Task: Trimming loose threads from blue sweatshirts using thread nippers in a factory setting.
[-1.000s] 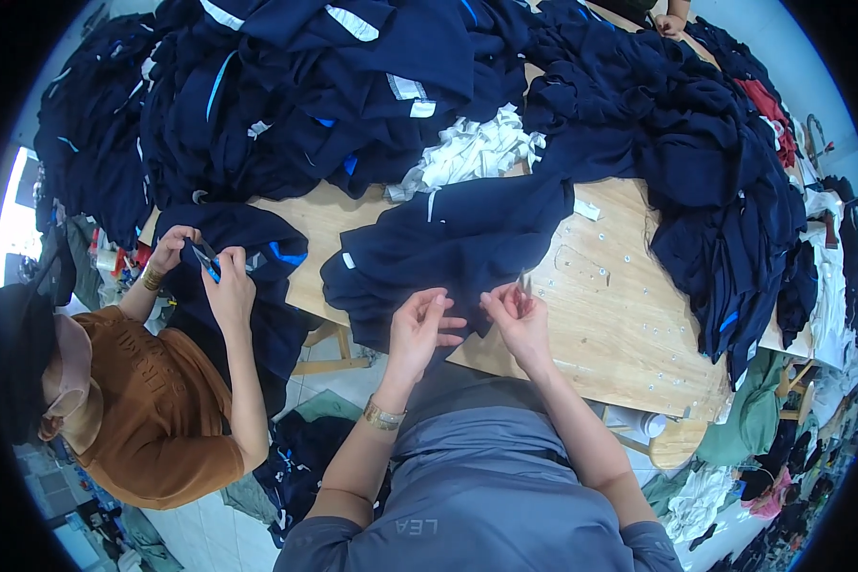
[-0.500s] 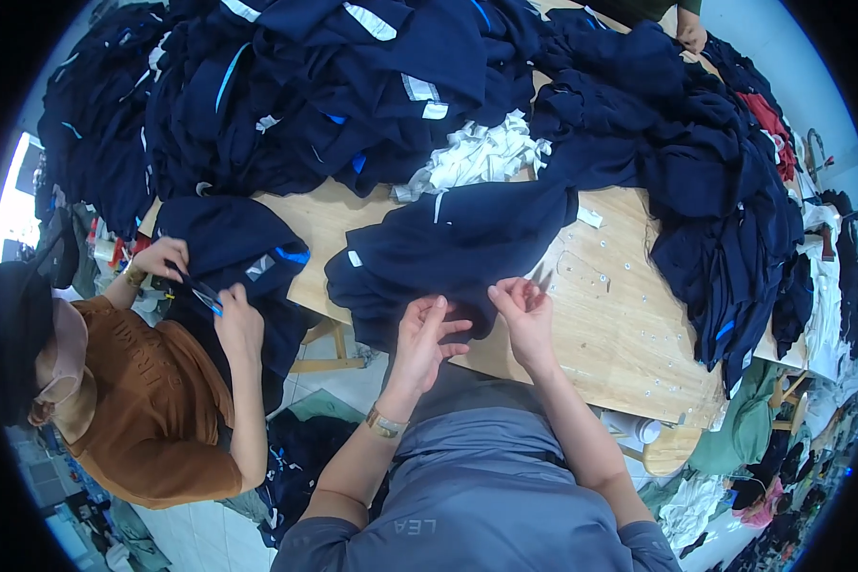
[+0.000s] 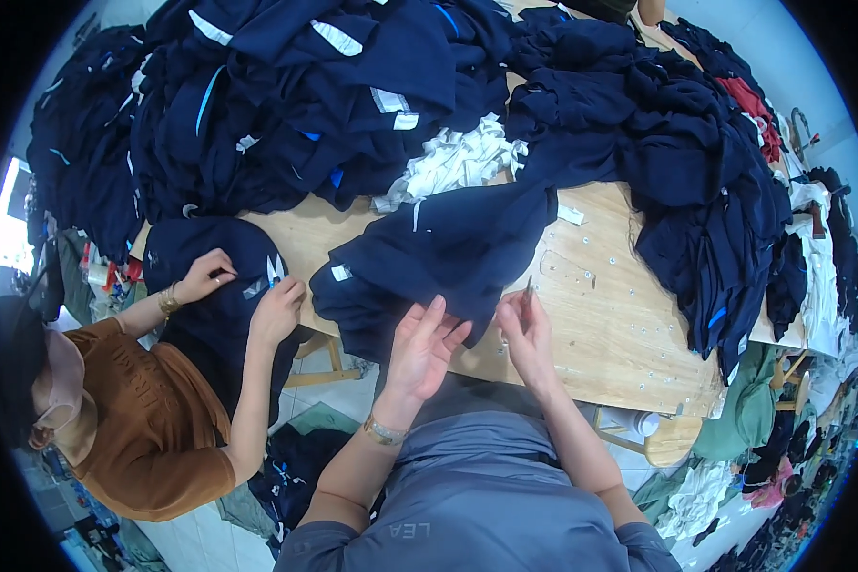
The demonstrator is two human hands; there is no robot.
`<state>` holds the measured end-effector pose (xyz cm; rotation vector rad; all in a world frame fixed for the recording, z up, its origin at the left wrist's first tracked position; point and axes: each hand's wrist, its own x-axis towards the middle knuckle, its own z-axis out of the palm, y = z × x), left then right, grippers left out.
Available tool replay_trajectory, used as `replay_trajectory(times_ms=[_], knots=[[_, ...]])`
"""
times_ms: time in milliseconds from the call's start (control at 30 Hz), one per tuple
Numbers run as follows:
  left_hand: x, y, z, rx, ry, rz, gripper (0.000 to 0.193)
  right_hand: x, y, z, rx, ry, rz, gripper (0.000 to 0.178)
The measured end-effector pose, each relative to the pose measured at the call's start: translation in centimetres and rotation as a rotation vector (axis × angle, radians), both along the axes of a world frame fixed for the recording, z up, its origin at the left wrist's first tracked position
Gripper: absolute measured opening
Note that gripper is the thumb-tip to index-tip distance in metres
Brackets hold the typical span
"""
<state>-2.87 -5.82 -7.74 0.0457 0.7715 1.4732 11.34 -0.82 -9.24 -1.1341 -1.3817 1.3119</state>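
Note:
A navy garment [image 3: 429,253] with a small white label lies in front of me and hangs over the table's near edge. My left hand [image 3: 419,353] is over its near edge, palm turned up and fingers apart, with nothing visible in it. Close by on the right, my right hand [image 3: 527,338] is closed around small thread snips [image 3: 529,284]; only their thin grey tips show above the fingers, and the rest is hidden.
Navy garments [image 3: 286,105] are heaped across the far side, with more [image 3: 705,219] at the right. White fabric strips [image 3: 458,160] lie between. Thread scraps and white bits dot the wooden table [image 3: 591,315]. At left, a co-worker holds blue-handled scissors [image 3: 275,271] over another navy garment.
My right hand has turned, so the snips' tips point up. My left hand has opened a little more. The co-worker's hands have moved apart, the scissors now upright. The whole view has shifted slightly.

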Motion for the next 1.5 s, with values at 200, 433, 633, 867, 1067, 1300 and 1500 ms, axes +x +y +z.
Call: replay_trajectory(times_ms=[200, 433, 633, 867, 1067, 1300, 1500], knots=[[0.8, 0.0, 0.3, 0.097, 0.060, 0.082, 0.022, 0.4, -0.6, 2.0, 0.085, -0.274, 0.118, 0.034], [1.2, -0.1, 0.3, 0.167, 0.152, 0.125, 0.020, 0.3, -1.0, 1.9, 0.343, -0.526, 0.118, 0.035], [1.6, -0.3, 0.4, 0.185, 0.207, 0.165, 0.021, 0.2, -1.0, 1.7, 0.466, -0.596, 0.145, 0.036], [1.8, -0.4, 0.7, 0.214, 0.263, 0.163, 0.022, 0.1, -1.0, 1.7, 0.495, -0.616, 0.145, 0.037], [1.8, -0.6, 0.4, 0.224, 0.274, 0.164, 0.023, 0.1, -1.0, 1.7, 0.487, -0.608, 0.110, 0.037], [2.0, -0.4, 1.0, 0.194, 0.273, 0.176, 0.021, 0.3, -0.9, 1.6, 0.466, -0.585, 0.111, 0.036], [2.0, -0.3, 1.1, 0.201, 0.327, 0.167, 0.020, 0.2, -0.9, 1.8, 0.472, -0.597, 0.118, 0.035]])
